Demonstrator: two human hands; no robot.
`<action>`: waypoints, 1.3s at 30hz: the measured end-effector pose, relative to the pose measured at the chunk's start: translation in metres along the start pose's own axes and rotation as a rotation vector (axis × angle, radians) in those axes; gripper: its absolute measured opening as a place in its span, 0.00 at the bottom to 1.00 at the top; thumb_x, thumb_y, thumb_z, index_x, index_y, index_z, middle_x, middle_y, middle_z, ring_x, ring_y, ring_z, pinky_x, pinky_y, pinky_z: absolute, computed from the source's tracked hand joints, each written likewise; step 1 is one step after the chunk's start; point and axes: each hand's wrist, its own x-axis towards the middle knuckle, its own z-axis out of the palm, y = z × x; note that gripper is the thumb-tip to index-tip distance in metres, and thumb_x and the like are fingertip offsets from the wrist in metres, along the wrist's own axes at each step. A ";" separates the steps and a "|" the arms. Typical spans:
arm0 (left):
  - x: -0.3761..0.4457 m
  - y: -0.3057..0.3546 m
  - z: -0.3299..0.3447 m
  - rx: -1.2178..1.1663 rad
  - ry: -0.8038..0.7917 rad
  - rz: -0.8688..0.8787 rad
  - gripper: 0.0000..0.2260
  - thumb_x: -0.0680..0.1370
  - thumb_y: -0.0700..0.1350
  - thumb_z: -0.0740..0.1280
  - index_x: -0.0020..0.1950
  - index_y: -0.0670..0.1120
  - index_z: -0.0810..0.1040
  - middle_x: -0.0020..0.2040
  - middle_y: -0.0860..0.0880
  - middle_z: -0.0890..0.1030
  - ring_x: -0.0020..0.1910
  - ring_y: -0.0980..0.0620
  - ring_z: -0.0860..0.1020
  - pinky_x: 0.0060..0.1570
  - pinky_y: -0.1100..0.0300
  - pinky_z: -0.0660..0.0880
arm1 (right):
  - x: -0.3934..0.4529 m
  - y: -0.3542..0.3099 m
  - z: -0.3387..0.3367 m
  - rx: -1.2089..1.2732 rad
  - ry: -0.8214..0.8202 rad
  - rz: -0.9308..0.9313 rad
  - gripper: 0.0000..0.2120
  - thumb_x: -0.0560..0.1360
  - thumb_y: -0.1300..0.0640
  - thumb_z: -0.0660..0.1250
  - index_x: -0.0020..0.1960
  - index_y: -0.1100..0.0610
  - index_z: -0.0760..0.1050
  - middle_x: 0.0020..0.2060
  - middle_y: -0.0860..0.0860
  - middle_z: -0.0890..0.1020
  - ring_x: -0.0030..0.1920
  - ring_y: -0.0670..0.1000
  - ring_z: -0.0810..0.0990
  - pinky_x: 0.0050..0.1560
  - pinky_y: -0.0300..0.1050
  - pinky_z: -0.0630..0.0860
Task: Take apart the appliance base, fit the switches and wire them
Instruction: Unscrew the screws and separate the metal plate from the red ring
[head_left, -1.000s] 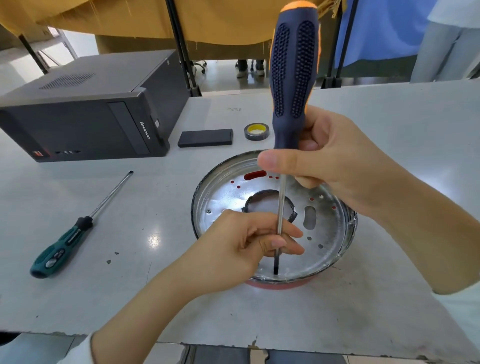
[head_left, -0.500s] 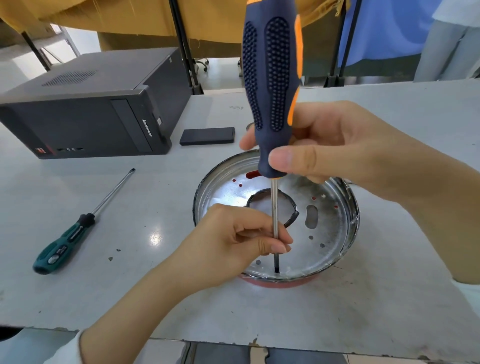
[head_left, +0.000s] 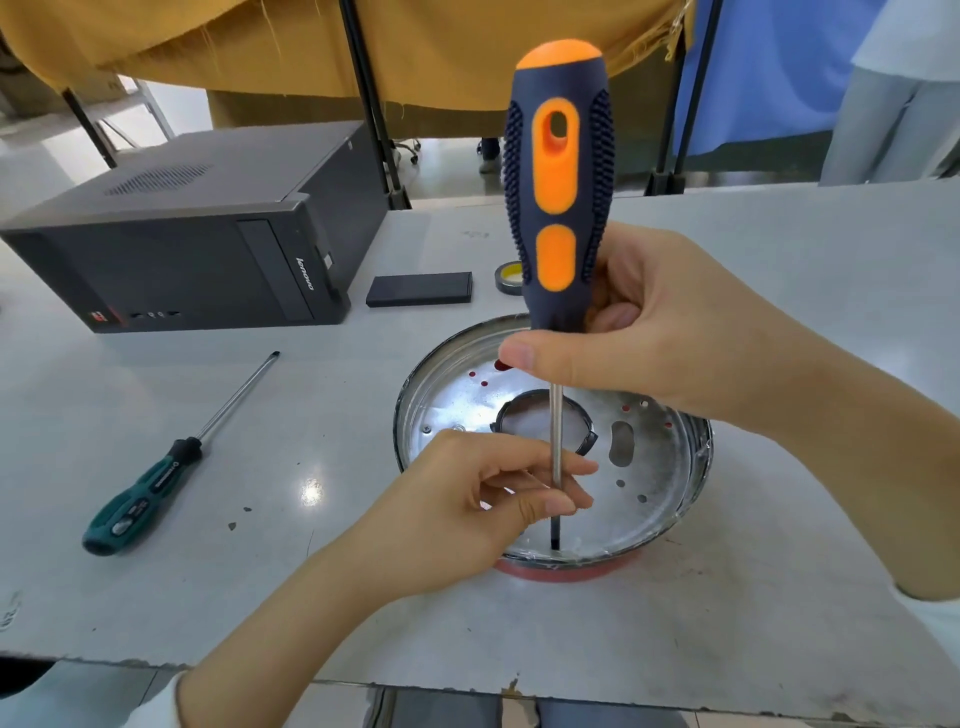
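Turned since half a second ago, the big screwdriver (head_left: 558, 208) now shows its orange inlay face-on, upright at frame centre.

Right hand (head_left: 660, 332) has its grip closed round the handle's lower end; left hand (head_left: 467, 499) pinches the steel shaft low down. Its tip stands on the floor of the round metal appliance base (head_left: 670, 467), at the near rim, lower centre on the tabletop (head_left: 779, 597). A green screwdriver (head_left: 150, 488) lies at left, a black computer case (head_left: 197, 234) upper left.

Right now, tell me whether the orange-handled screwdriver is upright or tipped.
Upright. The screwdriver stands near vertical, tip down in the appliance base, right hand gripping the handle, left hand steadying the shaft.
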 end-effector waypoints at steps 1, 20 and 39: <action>0.000 -0.001 0.000 -0.008 0.024 -0.001 0.11 0.74 0.41 0.72 0.50 0.59 0.82 0.44 0.60 0.85 0.45 0.61 0.83 0.46 0.66 0.78 | 0.000 -0.001 -0.001 -0.005 -0.002 -0.003 0.11 0.69 0.59 0.74 0.44 0.61 0.73 0.26 0.43 0.71 0.22 0.40 0.67 0.29 0.27 0.66; 0.000 -0.006 0.002 -0.006 -0.030 0.036 0.19 0.76 0.33 0.62 0.47 0.57 0.82 0.45 0.57 0.85 0.45 0.61 0.83 0.47 0.70 0.76 | -0.001 -0.001 0.007 0.038 -0.009 -0.058 0.15 0.66 0.56 0.73 0.41 0.65 0.72 0.26 0.44 0.71 0.21 0.39 0.67 0.27 0.25 0.64; -0.003 -0.003 -0.004 -0.004 -0.093 -0.024 0.17 0.78 0.37 0.63 0.53 0.59 0.81 0.47 0.60 0.85 0.49 0.57 0.83 0.50 0.65 0.78 | -0.003 0.005 0.004 0.042 -0.083 0.014 0.18 0.63 0.46 0.74 0.47 0.57 0.80 0.30 0.60 0.61 0.28 0.45 0.60 0.31 0.35 0.61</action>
